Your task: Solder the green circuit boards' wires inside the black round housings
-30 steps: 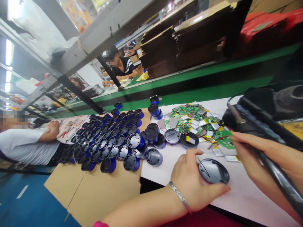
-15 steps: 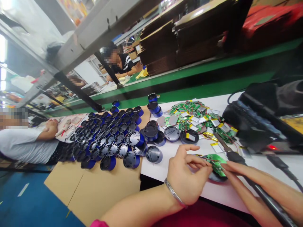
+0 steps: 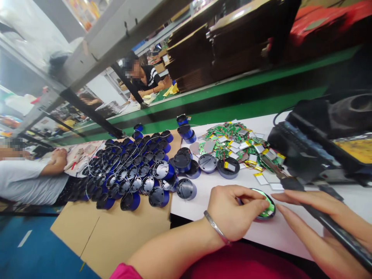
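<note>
The left hand [image 3: 232, 211] gripped a round shell [image 3: 263, 209] by its rim, thumb and fingertips pinched on the side nearest the person, with a green board [image 3: 269, 210] seated inside it. The shell lay flat on the white table [image 3: 279, 232], close to its near edge. The right hand [image 3: 322, 221] was closed round a soldering iron [image 3: 314, 211], fingers stretched along the shaft; the index fingertip lay just beside the shell's right side, and the iron's tip pointed away toward the far side of the table.

Beyond the shell, toward the middle of the table, lay a heap of green boards and silver battery packs [image 3: 238, 145]. Left of the heap stood a few loose shells, one holding a battery [image 3: 229, 167]. At the table's right edge sat a black soldering station [image 3: 305, 143]. Over the left edge, on a sheet of cardboard [image 3: 116, 232], a dense cluster of blue shells [image 3: 130, 170] with thin wires was spread out.

A person in a white shirt [image 3: 26, 180] sat at the far left, and another person in a striped top [image 3: 145, 77] worked at a green bench [image 3: 232, 97] behind.
</note>
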`<move>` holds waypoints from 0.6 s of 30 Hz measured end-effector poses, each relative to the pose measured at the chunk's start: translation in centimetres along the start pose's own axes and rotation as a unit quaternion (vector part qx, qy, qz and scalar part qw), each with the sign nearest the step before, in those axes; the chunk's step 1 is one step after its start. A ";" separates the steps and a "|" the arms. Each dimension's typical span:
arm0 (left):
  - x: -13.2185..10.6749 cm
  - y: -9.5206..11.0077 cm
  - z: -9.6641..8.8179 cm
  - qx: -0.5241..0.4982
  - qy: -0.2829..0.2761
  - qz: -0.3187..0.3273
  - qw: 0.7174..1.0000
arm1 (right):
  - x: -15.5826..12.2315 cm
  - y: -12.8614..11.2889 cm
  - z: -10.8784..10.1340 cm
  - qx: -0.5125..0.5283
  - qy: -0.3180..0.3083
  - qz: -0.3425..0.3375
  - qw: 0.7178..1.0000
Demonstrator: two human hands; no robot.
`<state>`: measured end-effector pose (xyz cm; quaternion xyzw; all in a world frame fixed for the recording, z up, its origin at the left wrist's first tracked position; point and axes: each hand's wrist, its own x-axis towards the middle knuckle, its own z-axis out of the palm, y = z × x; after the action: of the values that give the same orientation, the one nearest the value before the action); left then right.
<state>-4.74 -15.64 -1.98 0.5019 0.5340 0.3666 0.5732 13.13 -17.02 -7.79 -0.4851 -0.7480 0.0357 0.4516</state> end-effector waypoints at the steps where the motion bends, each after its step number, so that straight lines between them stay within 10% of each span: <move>1: 0.0 0.0 0.0 0.009 -0.002 0.007 1.000 | 0.3 -0.3 -0.1 0.003 0.002 0.010 1.000; 18: 0.1 -0.4 0.3 0.023 -0.008 0.019 1.000 | 0.8 -0.6 -0.3 -0.058 0.018 0.014 0.998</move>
<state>-4.44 -15.68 -2.45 0.5281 0.5279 0.3613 0.5585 12.80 -16.88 -6.85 -0.5211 -0.7340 -0.0099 0.4355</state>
